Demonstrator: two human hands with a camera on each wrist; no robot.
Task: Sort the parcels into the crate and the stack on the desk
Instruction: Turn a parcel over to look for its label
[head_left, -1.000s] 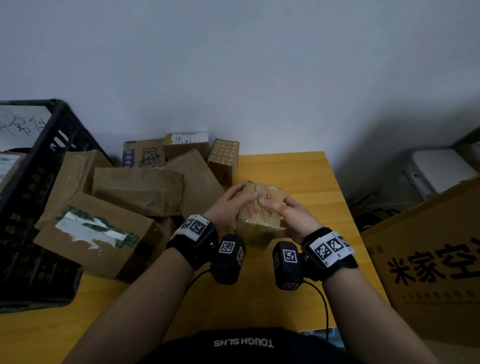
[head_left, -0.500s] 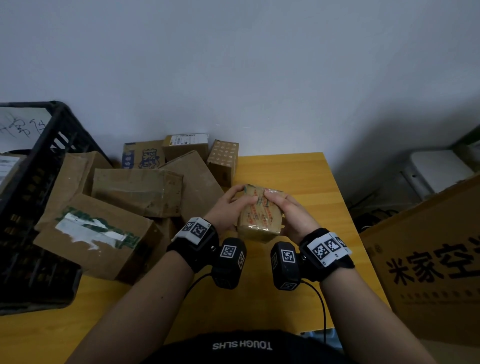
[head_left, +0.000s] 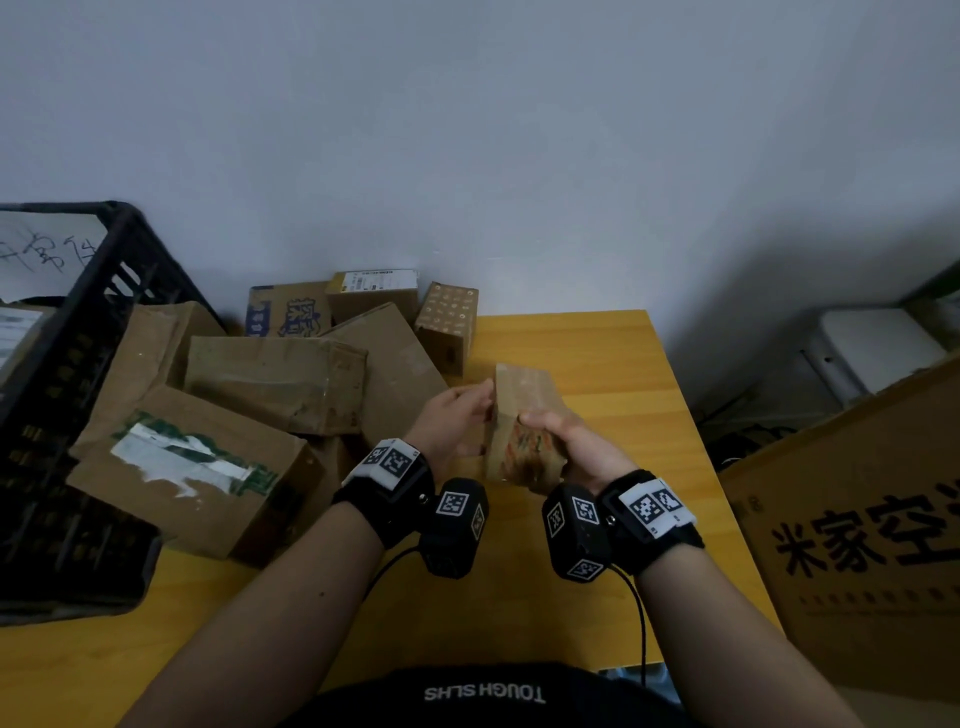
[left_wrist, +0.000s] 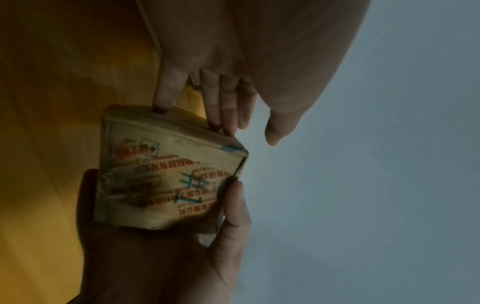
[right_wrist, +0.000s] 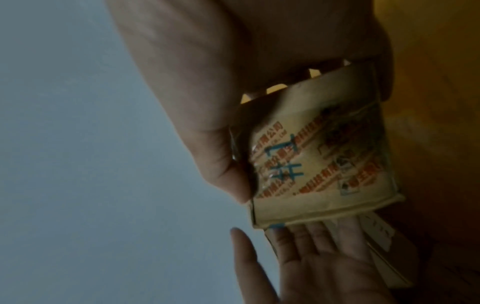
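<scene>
Head view: small parcel (head_left: 524, 421) held above bench (head_left: 597, 353), gripped by right hand (head_left: 576, 447), steadied by flat left hand (head_left: 457, 415) | step: inspection | next: crate (head_left: 78, 364) or stack to be chosen.

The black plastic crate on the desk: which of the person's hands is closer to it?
Left. The left hand is on the crate side of the small taped cardboard parcel; the right hand grips it farther away.

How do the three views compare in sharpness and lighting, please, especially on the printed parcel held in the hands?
Head view: dim but fairly sharp; wide-angle bending at the edges; the printed parcel reads clearly between the left hand and right hand. Left wrist view: dark, soft, its red print smeared. Right wrist view: equally dim and blurred; the blue handwriting shows, the small print does not.
</scene>
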